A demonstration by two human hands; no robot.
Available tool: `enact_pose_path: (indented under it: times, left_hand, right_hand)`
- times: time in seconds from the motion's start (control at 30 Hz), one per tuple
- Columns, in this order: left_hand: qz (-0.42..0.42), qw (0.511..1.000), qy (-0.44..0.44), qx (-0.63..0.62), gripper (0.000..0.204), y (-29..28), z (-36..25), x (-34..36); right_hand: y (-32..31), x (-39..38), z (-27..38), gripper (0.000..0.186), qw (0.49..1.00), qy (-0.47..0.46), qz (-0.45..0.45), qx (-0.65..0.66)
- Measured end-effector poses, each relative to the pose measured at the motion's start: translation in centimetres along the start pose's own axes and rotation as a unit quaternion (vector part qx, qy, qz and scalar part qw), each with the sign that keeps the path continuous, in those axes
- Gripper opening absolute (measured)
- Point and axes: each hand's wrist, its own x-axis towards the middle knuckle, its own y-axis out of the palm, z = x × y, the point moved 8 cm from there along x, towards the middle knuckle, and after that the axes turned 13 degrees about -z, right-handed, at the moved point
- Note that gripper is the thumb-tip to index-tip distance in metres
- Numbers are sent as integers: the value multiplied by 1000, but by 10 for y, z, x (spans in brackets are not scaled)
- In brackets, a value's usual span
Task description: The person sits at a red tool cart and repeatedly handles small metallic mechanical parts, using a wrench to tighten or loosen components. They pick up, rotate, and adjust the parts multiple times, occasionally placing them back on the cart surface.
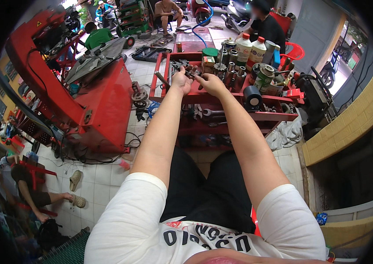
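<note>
Both arms reach forward over a red tool cart (221,105), with the two hands close together above its top tray. My left hand (181,83) is turned palm up, its thumb raised and its fingers curled around something small and metallic. Beside it, my right hand (212,85) is closed, its fingertips pinched at a small metal piece that they mostly hide. Dark metal parts (181,64) lie in the tray just beyond the left hand. Right of the hands stand steel sockets (229,75) and a small box (208,65) under a green lid.
White bottles with red caps (243,47), cans (265,75) and a black cylinder (252,97) crowd the cart's right side. Wrenches (210,113) lie on the shelf below. A red tyre machine (107,105) stands left. Several people sit around; a blue hose (199,27) hangs beyond.
</note>
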Motion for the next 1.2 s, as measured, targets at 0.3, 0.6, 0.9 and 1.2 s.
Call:
enact_pose_path:
  times: [0.3,0.6,0.9,1.2]
  left_hand:
    - [-8,1000,-17,-14,22,8,7,-13]
    - [-25,996,52,70,24,19,-1,-29]
    - [-24,996,46,76,17,13,-10,-27]
    - [-78,982,122,121,25,8,-15,-21]
  right_hand:
    - [-14,-10,4,41,998,-15,-19,-51]
    - [-24,-12,7,37,995,-38,-76,-44]
    - [-18,-7,11,38,997,-11,-65,-27]
    - [-21,-7,7,33,995,-37,-94,6]
